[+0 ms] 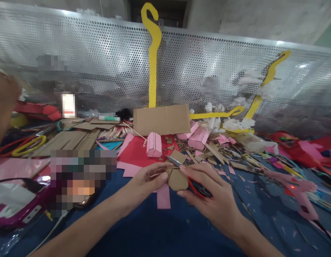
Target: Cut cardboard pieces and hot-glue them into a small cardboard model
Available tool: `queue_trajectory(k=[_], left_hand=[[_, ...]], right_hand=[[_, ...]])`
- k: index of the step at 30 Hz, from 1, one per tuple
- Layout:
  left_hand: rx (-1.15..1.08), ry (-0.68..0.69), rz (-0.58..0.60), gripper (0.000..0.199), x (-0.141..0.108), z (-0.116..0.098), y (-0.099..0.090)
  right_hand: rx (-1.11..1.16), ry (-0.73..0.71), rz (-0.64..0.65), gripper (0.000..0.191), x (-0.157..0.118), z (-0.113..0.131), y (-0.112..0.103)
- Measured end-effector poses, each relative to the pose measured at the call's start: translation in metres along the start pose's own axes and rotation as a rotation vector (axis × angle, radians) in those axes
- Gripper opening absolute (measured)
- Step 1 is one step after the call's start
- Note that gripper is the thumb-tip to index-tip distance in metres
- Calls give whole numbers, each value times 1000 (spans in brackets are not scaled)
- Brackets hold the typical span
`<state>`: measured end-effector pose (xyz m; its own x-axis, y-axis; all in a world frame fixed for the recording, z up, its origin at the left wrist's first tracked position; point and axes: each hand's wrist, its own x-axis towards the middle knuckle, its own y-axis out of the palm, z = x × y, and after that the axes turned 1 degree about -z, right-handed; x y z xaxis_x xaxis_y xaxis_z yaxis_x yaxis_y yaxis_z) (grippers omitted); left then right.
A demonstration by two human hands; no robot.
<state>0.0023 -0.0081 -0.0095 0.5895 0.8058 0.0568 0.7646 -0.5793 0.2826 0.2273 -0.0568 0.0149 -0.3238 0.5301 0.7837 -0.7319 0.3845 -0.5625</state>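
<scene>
Where our hands met: we had the cardboard piece (pixel 178 179) between them, raised over the blue cloth (pixel 154 232).
Left hand: our left hand (pixel 151 178) was gripping the piece, its thumb and fingers bent in at the left edge; the piece lay just to the right of that thumb tip.
Right hand: our right hand (pixel 208 185) was closed round the scissors (pixel 174 161), the index fingertip by the blades and the red handle curving inside the grip. Its thumb tip was close to the piece's lower right edge; we could not tell whether they touched.
Cardboard piece: it turned a broad face towards us, roundish with a faceted rim; we could make out no clear long axis.
Scissors: they pointed up and to the left, away from us, their long axis slanting from the right palm to the tip beyond the piece.
Beneath the hands: we saw a pink strip (pixel 163 198) running towards us.
Beyond the hands: we had a pink block (pixel 154 145) on a red sheet (pixel 132 153), near a cardboard panel (pixel 162 120).
Far right: our pink glue gun (pixel 294 189) lay well apart.
</scene>
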Motion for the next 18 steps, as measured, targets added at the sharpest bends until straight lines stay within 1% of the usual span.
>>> queue_trajectory(k=[4, 10, 15, 18], left_hand=[[-14, 16, 6, 44, 0, 4, 1], [-29, 7, -2, 41, -2, 1, 4], [-44, -1, 12, 43, -3, -1, 5], [-59, -16, -17, 46, -3, -2, 6]], right_hand=[[1, -6, -9, 41, 0, 0, 1], [13, 18, 0, 42, -1, -1, 1], [15, 49, 9, 46, -4, -1, 2], [8, 54, 8, 46, -4, 0, 3]])
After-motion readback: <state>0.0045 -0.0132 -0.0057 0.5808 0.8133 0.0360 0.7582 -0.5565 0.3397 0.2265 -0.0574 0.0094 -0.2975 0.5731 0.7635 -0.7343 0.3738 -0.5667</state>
